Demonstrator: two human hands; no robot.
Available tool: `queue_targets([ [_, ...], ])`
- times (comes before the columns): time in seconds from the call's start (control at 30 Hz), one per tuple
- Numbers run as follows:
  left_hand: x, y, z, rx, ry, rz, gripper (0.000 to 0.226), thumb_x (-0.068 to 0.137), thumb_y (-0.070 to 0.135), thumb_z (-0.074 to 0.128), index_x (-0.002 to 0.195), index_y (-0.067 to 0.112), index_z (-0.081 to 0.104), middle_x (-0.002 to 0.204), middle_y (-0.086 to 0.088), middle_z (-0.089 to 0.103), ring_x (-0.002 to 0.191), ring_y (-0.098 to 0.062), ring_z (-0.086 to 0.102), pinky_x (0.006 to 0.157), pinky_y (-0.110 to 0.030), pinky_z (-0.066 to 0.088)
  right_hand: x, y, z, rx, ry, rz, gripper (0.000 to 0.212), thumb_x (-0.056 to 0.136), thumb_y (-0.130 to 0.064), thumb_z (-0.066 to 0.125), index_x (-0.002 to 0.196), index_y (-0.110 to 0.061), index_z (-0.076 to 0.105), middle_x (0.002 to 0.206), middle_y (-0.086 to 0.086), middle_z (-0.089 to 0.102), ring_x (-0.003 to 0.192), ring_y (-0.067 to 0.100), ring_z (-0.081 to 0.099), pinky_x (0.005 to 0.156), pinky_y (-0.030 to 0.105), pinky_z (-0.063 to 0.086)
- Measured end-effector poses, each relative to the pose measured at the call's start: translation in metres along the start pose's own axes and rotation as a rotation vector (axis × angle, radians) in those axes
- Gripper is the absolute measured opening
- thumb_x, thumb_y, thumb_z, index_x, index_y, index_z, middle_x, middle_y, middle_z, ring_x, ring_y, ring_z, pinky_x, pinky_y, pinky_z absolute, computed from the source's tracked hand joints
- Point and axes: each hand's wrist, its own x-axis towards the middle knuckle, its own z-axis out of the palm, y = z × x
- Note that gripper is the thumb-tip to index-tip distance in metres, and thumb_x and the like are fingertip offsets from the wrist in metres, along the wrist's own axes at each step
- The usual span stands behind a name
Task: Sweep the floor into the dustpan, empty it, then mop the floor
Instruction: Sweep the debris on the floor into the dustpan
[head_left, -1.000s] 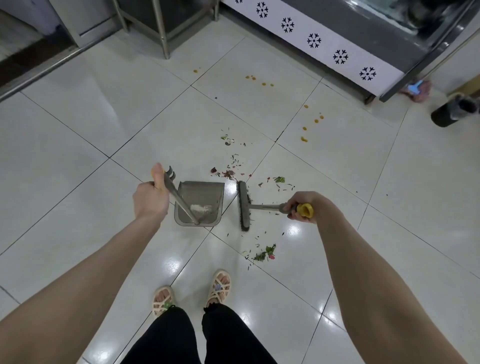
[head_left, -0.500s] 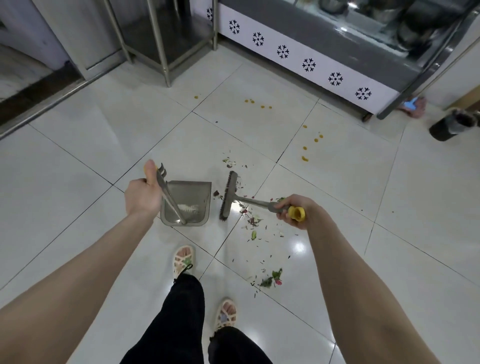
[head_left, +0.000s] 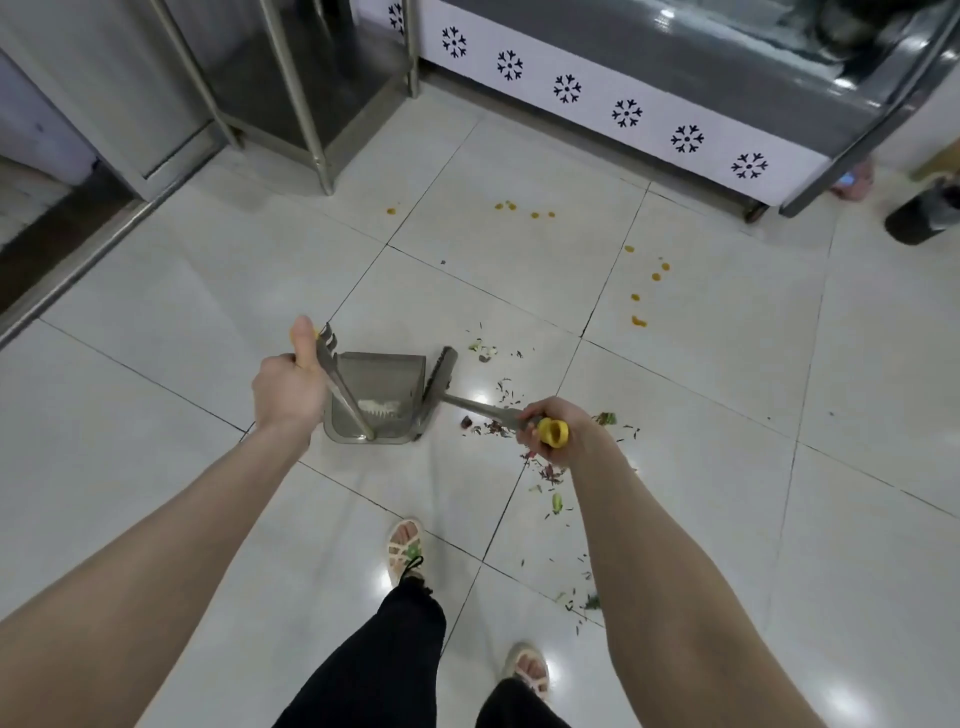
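Both hands loaded. Left hand (head_left: 291, 387) is wrapped round the long grey upright handle (head_left: 340, 387) of the grey translucent plastic dustpan (head_left: 387, 376), thumb up along the top. The pan sits on the glossy white tiled floor (head_left: 208, 291) just right of that hand. A white fluff clump (head_left: 382, 408) lies inside the pan, near the handle's foot. Right hand (head_left: 558, 431) grips the yellow-capped end of the grey long-handled broom (head_left: 483, 408). Its dark bristle head (head_left: 441, 374) is left of that hand, tilted, against the pan's right edge. Green and purple leaf scraps (head_left: 496, 427) lie scattered under and around the right hand, with more trailing back toward the beige sandals (head_left: 405, 545). Orange drips (head_left: 639, 321) dot the tiles well beyond the right hand, toward the white snowflake-print counter base (head_left: 623, 111).
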Motion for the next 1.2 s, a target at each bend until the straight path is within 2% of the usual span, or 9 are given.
queue_targets([
  [0.17,0.049,0.018,0.006,0.029,-0.083,0.019,0.081,0.079,0.080,0.023,0.069,0.005,0.052,0.071,-0.014,0.055,0.067,-0.030,0.052,0.075,-0.048,0.054,0.012,-0.018,0.022,0.110,0.045,0.061,0.007,0.091,0.000,0.046,0.091,0.003,0.053,0.063,0.008,0.050,0.028,0.008,0.045,0.029,0.014,0.038],
  [0.3,0.067,0.030,0.016,0.073,-0.127,0.045,0.090,0.075,0.082,0.021,0.074,0.000,0.058,0.071,-0.016,0.056,0.068,-0.033,0.055,0.077,-0.053,0.055,0.003,-0.033,0.005,0.105,0.119,0.088,0.009,0.091,0.001,0.047,0.088,0.003,0.055,0.058,0.009,0.053,0.026,0.009,0.045,0.027,0.014,0.037],
  [0.53,0.085,0.047,0.036,0.093,-0.191,0.086,0.087,0.079,0.082,0.018,0.066,0.003,0.055,0.074,-0.019,0.060,0.081,-0.042,0.065,0.078,-0.053,0.055,-0.022,-0.043,-0.029,0.152,0.251,0.116,0.010,0.094,-0.002,0.046,0.089,0.003,0.053,0.048,0.011,0.053,0.024,0.010,0.044,0.026,0.013,0.036],
  [0.77,0.096,0.063,0.043,0.076,-0.197,0.079,0.087,0.083,0.079,0.017,0.070,0.002,0.057,0.073,-0.016,0.059,0.078,-0.039,0.063,0.077,-0.051,0.055,-0.036,-0.061,-0.039,0.155,0.215,0.113,0.014,0.092,-0.004,0.050,0.082,0.003,0.057,0.065,0.006,0.045,0.026,0.005,0.043,0.031,0.011,0.037],
  [0.93,0.108,0.079,0.046,0.069,-0.187,0.100,0.087,0.081,0.080,0.018,0.069,0.002,0.055,0.068,-0.014,0.055,0.068,-0.034,0.055,0.073,-0.049,0.053,-0.025,-0.088,-0.020,0.167,0.198,0.051,0.010,0.091,-0.003,0.052,0.087,0.004,0.057,0.068,0.010,0.048,0.028,0.006,0.044,0.028,0.013,0.039],
  [1.07,0.127,0.096,0.042,0.055,-0.158,0.087,0.087,0.080,0.080,0.018,0.071,0.002,0.056,0.070,-0.014,0.055,0.068,-0.033,0.054,0.075,-0.048,0.053,-0.002,-0.116,0.001,0.168,0.132,0.002,0.009,0.091,-0.002,0.049,0.091,0.004,0.056,0.060,0.010,0.052,0.029,0.005,0.045,0.029,0.013,0.040],
  [1.2,0.148,0.114,0.044,0.071,-0.099,0.079,0.084,0.083,0.078,0.020,0.068,0.003,0.054,0.069,-0.016,0.056,0.072,-0.037,0.059,0.076,-0.049,0.053,0.029,-0.147,0.018,0.206,0.074,-0.045,0.010,0.089,0.000,0.049,0.092,0.005,0.057,0.062,0.008,0.049,0.032,0.006,0.045,0.029,0.014,0.040],
])
